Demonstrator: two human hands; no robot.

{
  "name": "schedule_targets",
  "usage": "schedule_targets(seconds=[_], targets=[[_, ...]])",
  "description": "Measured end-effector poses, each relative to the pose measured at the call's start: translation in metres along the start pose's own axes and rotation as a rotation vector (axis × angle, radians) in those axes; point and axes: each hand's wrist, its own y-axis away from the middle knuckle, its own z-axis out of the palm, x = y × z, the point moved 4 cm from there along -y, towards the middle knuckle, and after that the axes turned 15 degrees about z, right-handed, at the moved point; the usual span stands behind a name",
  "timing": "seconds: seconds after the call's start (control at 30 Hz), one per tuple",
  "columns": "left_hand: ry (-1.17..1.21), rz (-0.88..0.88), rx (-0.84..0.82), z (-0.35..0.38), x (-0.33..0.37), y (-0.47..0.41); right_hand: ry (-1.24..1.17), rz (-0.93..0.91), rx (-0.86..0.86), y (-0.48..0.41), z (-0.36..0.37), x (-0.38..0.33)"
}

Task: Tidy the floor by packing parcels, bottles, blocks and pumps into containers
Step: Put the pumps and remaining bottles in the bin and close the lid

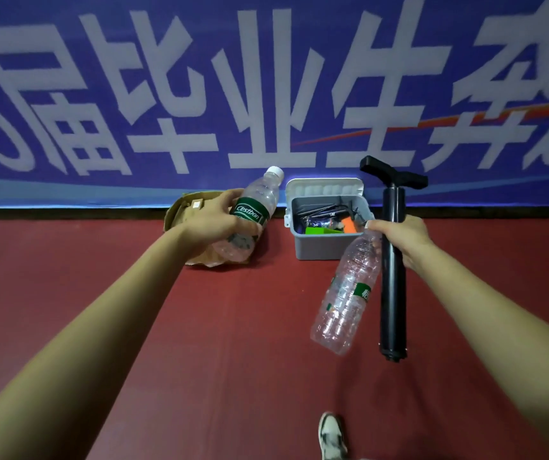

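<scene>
My left hand [215, 224] grips a clear plastic bottle with a green label and white cap [259, 199], held over an open cardboard box [180, 210] on the red floor. My right hand [402, 240] holds two things at once: a black hand pump [393, 270] with a T-handle pointing up, and a second clear bottle [346, 300] pinched at its neck, hanging down to the left of the pump. A grey plastic bin [316, 247] with its white lid up stands between the hands, holding a green block, an orange block and dark items.
A blue banner with large white characters [266, 94] runs along the back, right behind the box and bin. Red floor [233, 343] spreads in front. My shoe [332, 434] shows at the bottom edge.
</scene>
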Motion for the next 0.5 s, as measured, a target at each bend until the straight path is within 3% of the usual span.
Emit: schedule_targets(seconds=[0.27,0.5], targets=[[0.017,0.005,-0.105,0.051,-0.009,-0.158,-0.071,0.031,0.121,-0.150,-0.032,-0.036],[0.056,0.000,-0.079,0.061,-0.008,-0.293,-0.035,0.048,0.133,-0.267,-0.043,-0.099]])
